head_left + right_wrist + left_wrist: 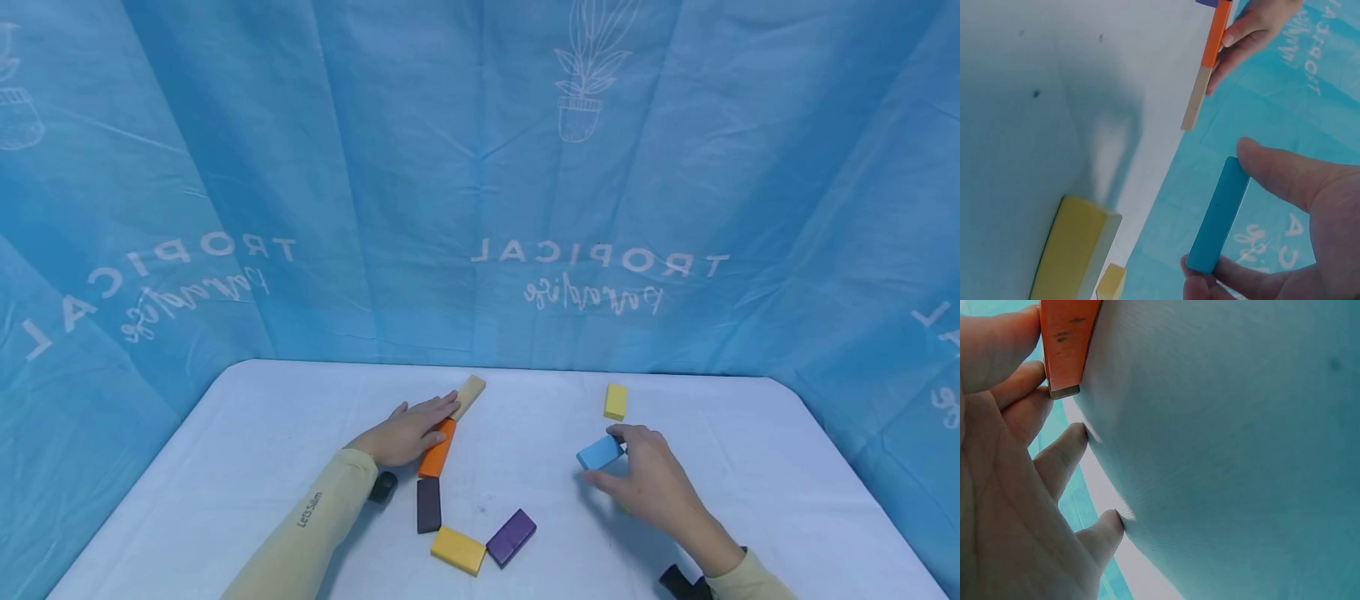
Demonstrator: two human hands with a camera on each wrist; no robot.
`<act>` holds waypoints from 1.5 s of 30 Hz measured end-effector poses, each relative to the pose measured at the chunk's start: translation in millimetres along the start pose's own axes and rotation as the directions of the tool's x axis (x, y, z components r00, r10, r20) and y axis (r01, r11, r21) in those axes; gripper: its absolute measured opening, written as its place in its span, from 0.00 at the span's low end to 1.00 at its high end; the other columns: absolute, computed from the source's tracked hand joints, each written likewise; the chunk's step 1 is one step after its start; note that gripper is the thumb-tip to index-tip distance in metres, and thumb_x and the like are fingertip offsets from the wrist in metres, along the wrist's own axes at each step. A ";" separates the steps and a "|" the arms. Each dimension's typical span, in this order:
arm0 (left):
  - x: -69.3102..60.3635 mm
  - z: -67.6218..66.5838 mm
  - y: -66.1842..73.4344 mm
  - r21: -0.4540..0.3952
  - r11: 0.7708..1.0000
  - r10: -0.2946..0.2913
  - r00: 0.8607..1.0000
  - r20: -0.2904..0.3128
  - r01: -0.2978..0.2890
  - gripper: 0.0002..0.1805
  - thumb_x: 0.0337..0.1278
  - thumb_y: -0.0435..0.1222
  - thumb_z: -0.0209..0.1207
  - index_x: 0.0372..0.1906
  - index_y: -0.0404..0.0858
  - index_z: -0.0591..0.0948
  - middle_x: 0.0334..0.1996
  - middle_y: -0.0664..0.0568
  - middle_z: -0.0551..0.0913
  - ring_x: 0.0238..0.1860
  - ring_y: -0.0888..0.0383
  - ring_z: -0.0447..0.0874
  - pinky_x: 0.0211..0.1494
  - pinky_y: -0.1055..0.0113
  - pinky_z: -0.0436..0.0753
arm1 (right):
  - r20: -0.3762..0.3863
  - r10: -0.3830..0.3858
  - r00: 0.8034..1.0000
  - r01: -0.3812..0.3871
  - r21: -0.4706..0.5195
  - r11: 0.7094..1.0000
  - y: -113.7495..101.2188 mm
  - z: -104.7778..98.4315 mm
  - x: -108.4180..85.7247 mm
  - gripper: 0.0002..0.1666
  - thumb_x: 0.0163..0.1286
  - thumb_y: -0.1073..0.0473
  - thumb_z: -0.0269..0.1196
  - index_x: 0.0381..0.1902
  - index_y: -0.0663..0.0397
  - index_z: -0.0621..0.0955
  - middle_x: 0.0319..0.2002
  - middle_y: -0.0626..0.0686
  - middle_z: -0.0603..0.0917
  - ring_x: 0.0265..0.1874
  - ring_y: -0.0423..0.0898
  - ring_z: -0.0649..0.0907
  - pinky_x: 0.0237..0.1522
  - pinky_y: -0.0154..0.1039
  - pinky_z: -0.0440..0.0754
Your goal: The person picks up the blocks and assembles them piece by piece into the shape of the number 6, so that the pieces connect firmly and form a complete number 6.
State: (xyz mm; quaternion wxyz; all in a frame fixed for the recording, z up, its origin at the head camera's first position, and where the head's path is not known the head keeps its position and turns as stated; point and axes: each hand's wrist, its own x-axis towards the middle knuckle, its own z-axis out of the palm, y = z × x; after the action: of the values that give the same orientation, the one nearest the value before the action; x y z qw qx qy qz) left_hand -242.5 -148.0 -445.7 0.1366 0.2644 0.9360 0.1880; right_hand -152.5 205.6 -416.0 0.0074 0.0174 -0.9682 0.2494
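While the right hand (645, 479) holds the blue block (600, 453) above the table, pinched between thumb and fingertips at opposite ends, the left hand (411, 429) lies across the meeting point of the tan block (471, 395) and the orange block (437, 450). Left fingers extended and slightly spread, touching these two blocks without closing round either; thumb along the orange one. Right hand partly open, only as wide as the blue block.

Tan and orange blocks end to end, heading a curved row: then the black block (429, 505), the golden-yellow block (458, 550) and the purple block (512, 538), the last two meeting near their corners. Blue block well to the right of this row. Beyond the right hand, a pale yellow block (616, 402); beneath that hand, another yellow block (1072, 250), mostly hidden in the head view.

Surface: white table (300, 392), far corners rounded, a few small dark marks in the right wrist view. Surround: blue cloth (420, 167) on the visible sides, printed with potted plants and reversed "TROPICAL paradise" lettering. Both sleeves pale; left one lettered.
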 end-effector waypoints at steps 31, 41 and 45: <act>0.3 0.0 0.4 -0.010 1.000 -0.005 1.000 -0.002 0.005 0.31 0.78 0.42 0.49 0.79 0.42 0.59 0.80 0.51 0.55 0.79 0.48 0.51 0.76 0.36 0.46 | 0.034 -0.146 0.989 0.143 0.075 0.987 -18.5 24.0 12.9 0.40 0.50 0.48 0.81 0.60 0.53 0.81 0.54 0.52 0.81 0.49 0.48 0.80 0.49 0.47 0.83; 0.9 0.7 -1.2 -0.011 1.000 -0.010 1.000 -0.002 0.010 0.31 0.78 0.42 0.49 0.80 0.43 0.59 0.79 0.52 0.55 0.79 0.48 0.51 0.77 0.37 0.46 | 0.080 -0.160 0.984 0.151 0.102 0.983 -20.2 27.8 15.8 0.41 0.49 0.48 0.81 0.61 0.51 0.81 0.53 0.51 0.81 0.49 0.46 0.78 0.51 0.47 0.81; 1.4 1.7 -2.2 0.004 1.000 -0.007 1.000 -0.002 0.007 0.31 0.78 0.43 0.49 0.80 0.44 0.58 0.80 0.52 0.55 0.79 0.49 0.51 0.77 0.37 0.47 | 0.110 -0.178 0.978 0.166 0.110 0.980 -22.9 28.3 16.6 0.41 0.49 0.50 0.81 0.61 0.52 0.81 0.53 0.50 0.81 0.48 0.46 0.77 0.50 0.46 0.80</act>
State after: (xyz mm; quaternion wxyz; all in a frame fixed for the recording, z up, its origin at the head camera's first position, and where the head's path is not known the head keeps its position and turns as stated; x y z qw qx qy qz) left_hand -244.0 -148.5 -448.4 0.1357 0.2611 0.9375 0.1860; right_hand -168.4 171.4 -429.3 -0.0298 0.1165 -0.9480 0.2947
